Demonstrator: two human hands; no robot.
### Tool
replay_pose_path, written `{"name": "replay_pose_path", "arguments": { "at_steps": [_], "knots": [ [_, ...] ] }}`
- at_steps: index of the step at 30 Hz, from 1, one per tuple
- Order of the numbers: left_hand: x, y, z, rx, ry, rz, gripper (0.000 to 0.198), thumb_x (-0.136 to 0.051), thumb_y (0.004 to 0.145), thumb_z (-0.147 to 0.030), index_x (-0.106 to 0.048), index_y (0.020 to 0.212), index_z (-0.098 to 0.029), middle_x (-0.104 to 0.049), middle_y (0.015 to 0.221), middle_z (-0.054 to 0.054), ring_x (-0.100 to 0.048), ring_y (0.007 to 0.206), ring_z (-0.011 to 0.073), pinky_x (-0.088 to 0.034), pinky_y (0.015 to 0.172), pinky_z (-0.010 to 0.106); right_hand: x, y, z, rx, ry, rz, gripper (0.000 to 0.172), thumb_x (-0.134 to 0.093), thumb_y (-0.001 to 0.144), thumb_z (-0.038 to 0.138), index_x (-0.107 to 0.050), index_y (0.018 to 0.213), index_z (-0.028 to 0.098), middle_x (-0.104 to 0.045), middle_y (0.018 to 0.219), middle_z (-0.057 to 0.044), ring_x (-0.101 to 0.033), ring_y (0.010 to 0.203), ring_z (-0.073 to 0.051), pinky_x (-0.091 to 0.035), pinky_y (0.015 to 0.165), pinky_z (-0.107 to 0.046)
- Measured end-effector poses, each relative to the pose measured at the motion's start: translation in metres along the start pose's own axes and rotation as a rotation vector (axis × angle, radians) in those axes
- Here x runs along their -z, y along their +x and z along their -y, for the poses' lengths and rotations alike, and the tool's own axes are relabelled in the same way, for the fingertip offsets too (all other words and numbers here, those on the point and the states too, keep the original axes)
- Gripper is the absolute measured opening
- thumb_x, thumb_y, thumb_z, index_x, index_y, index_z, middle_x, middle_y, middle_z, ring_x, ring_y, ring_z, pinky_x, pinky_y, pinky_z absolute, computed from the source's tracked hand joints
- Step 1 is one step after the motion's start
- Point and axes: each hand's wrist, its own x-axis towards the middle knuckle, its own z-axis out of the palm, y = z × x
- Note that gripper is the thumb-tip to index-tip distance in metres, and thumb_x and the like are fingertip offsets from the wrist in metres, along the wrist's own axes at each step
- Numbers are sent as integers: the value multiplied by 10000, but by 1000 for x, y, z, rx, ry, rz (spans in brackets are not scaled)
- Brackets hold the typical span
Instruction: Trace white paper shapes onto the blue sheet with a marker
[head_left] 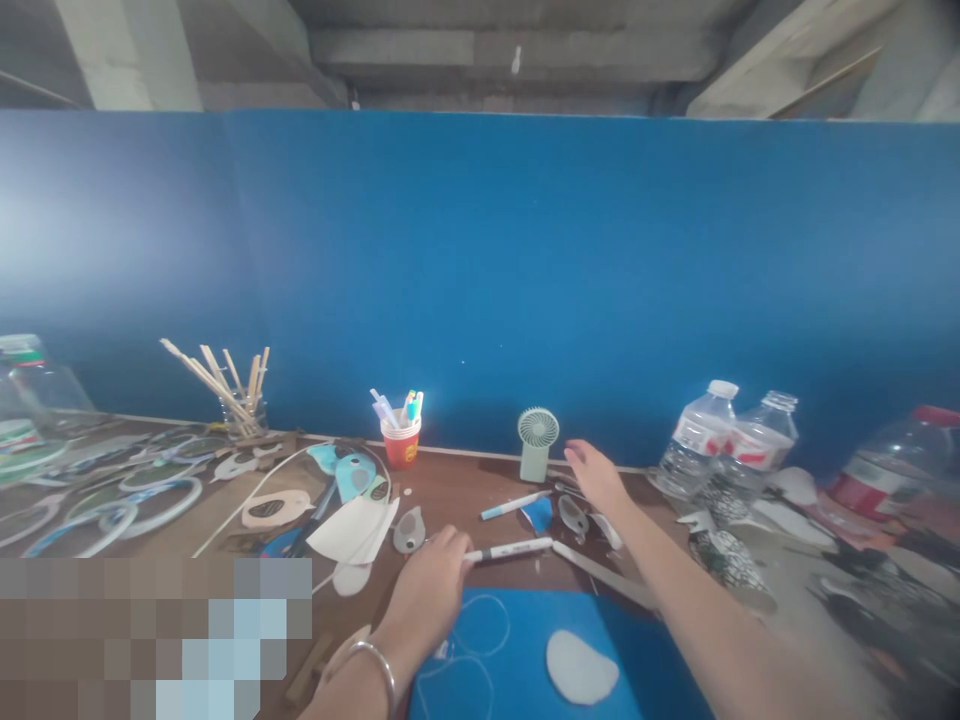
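My left hand (437, 575), a silver bangle (375, 668) on its wrist, is low over the brown table. Its fingers are curled at the near end of a white marker (514, 549) with dark print. A grey felt bird (409, 530) lies just beyond it. My right hand (595, 478) is raised to the right of a small green fan (537, 440), apart from it. Its fingers stretch out loosely with nothing visible in them. Below lies a blue board (525, 620) with chalk-like outlines and a white rounded cutout (582, 667).
A blue partition (480, 260) closes off the back. Along it stand a red paper cup (402, 447) of pens, a jar (244, 412) of wooden sticks and plastic bottles (697, 430). Rings (161, 505) and cut shapes (276, 508) crowd the left; patterned pieces (731, 560) lie right.
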Motion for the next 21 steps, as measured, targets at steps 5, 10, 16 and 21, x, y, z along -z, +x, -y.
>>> {"name": "replay_pose_path", "arguments": {
  "at_steps": [5,10,16,21],
  "knots": [
    [5,-1,-8,34,-94,-24,309,-185,900,-346,-458,860,-206,-510,775,15,-492,684,167,-329,619,276,17,-45,10,-39,261,-85,175,-490,813,277,-573,899,149,-590,879,-31,-547,799,-158,-424,725,-338],
    [8,-3,-21,62,-170,-50,329,-153,898,-417,-417,906,-219,-472,654,-23,-473,578,160,-298,539,260,5,-103,30,-86,587,11,196,-426,649,184,-573,776,159,-550,618,-4,-509,581,-128,-400,568,-254],
    [1,-13,-42,-6,-145,38,311,-195,897,-413,-445,863,-230,-519,664,-24,-479,609,164,-285,557,255,-14,-141,52,-133,723,395,285,-591,617,164,-586,902,175,-543,583,26,-489,500,-110,-373,470,-225],
    [-3,-21,-52,-85,-24,85,308,-198,905,-367,-480,884,-246,-553,765,-3,-477,708,179,-295,626,274,-9,-144,58,-121,768,419,141,-622,677,277,-587,648,144,-535,491,11,-475,462,-100,-344,449,-213]
  ]
}}
